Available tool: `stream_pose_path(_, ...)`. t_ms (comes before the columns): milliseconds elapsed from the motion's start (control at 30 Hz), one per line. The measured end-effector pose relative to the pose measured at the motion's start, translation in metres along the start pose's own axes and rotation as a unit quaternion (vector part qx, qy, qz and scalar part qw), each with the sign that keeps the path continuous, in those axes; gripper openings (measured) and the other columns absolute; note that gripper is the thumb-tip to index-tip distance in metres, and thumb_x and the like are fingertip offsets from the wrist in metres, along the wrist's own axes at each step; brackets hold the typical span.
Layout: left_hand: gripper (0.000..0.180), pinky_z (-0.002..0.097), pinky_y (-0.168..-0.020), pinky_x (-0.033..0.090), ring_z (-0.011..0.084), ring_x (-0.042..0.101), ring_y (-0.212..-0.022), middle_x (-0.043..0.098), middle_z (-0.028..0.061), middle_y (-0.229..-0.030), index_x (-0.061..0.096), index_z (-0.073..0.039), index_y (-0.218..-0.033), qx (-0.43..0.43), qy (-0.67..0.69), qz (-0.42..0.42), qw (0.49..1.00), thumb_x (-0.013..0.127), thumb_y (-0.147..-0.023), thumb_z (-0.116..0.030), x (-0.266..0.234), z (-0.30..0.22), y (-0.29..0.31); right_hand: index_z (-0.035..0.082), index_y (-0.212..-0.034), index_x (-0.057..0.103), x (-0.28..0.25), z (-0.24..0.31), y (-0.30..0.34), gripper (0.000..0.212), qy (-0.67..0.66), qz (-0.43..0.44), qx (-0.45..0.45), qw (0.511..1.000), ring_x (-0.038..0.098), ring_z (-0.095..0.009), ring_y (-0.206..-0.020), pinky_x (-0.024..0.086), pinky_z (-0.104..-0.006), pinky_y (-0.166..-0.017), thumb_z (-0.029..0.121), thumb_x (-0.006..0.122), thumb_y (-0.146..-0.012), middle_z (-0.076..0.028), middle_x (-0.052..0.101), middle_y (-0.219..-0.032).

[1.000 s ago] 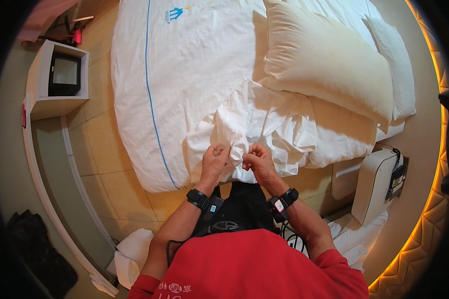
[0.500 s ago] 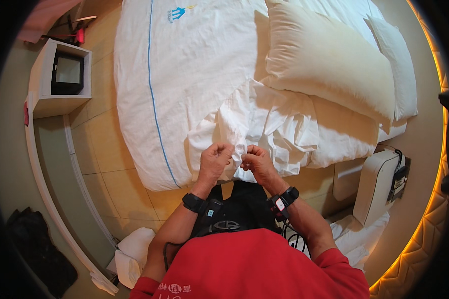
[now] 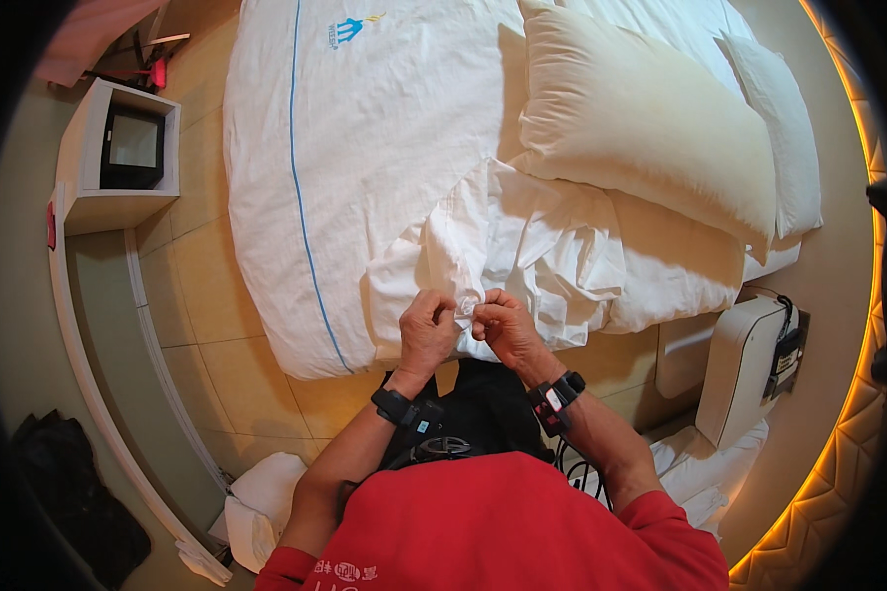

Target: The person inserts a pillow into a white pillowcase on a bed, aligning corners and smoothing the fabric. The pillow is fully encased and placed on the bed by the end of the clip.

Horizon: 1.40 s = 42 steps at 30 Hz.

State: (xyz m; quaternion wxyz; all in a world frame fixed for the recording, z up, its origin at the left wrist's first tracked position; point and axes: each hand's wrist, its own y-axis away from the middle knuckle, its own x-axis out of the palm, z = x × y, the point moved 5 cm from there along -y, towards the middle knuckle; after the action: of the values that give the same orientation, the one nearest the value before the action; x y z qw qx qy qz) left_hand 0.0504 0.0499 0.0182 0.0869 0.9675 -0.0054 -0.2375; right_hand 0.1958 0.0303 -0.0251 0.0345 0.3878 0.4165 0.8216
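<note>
A crumpled white bed linen (image 3: pixel 567 236) lies bunched at the near side of the bed, and I cannot tell if it is a pillowcase or a sheet. My left hand (image 3: pixel 428 330) has its fingers closed on a gathered edge of it. Close by on the right, my right hand (image 3: pixel 506 325) pinches the same edge, thumb and fingertips together. The two hands are almost touching, with a small twist of cloth between them. Behind the linen lies a plump cream pillow (image 3: pixel 646 123).
A white quilt (image 3: pixel 365 148) with a blue line covers the bed. Another pillow (image 3: pixel 779 138) leans at the far right. A pale bedside unit (image 3: pixel 749 364) stands to the right, and a white cabinet (image 3: pixel 123 209) to the left. White cloths (image 3: pixel 266 492) are heaped at the lower left.
My hands have shifted very slightly, and the left fingers are curled in more. The gathered edge between them has turned a little. The pillows and quilt lie as before.
</note>
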Motion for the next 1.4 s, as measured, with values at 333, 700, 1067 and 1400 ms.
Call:
stream_pose_path(333, 0.015, 0.0331, -0.061, 0.051, 0.025, 0.064, -0.069, 0.062, 0.0114, -0.083, 0.067, -0.004, -0.094, 0.079, -0.031, 0.04, 0.996, 0.066, -0.079, -0.004, -0.002, -0.028, -0.004, 0.006, -0.085, 0.058, -0.001, 0.006, -0.003, 0.008, 0.111, -0.001, -0.052, 0.992, 0.055, -0.011, -0.057, 0.043, -0.0235, -0.052, 0.001, 0.064, -0.083, -0.004, 0.062, -0.072)
stream_pose_path(700, 0.012, 0.0278, -0.062, 0.05, 0.0186, 0.063, -0.067, 0.062, 0.009, -0.076, 0.069, -0.004, -0.093, 0.019, -0.022, 0.065, 0.997, 0.064, -0.082, -0.005, 0.0, -0.012, -0.008, 0.004, -0.086, 0.059, 0.002, 0.009, -0.004, 0.009, 0.144, 0.005, -0.085, 0.986, 0.057, -0.009, -0.058, 0.04, -0.0206, -0.051, 0.0, 0.065, -0.081, -0.004, 0.063, -0.071)
stream_pose_path(1067, 0.004, 0.0354, -0.054, 0.047, 0.0276, 0.059, -0.059, 0.059, 0.0135, -0.07, 0.06, -0.002, -0.076, 0.051, -0.13, 0.01, 0.99, 0.063, -0.077, -0.002, -0.025, -0.03, -0.021, 0.004, -0.086, 0.058, 0.012, 0.009, -0.014, 0.009, 0.166, 0.006, -0.083, 0.983, 0.055, -0.008, -0.061, 0.045, -0.0223, -0.055, 0.001, 0.066, -0.084, -0.001, 0.06, -0.073)
stream_pose_path(1400, 0.006, 0.0412, -0.054, 0.046, 0.0355, 0.059, -0.063, 0.057, 0.0141, -0.069, 0.055, -0.003, -0.074, 0.155, -0.173, 0.066, 0.97, 0.061, -0.076, -0.004, -0.051, -0.071, -0.052, 0.007, -0.105, 0.064, 0.099, 0.086, 0.002, 0.033, 0.593, 0.084, -0.462, 0.653, 0.058, -0.022, -0.088, 0.048, -0.0338, -0.074, 0.004, 0.071, -0.074, -0.007, 0.061, -0.088)
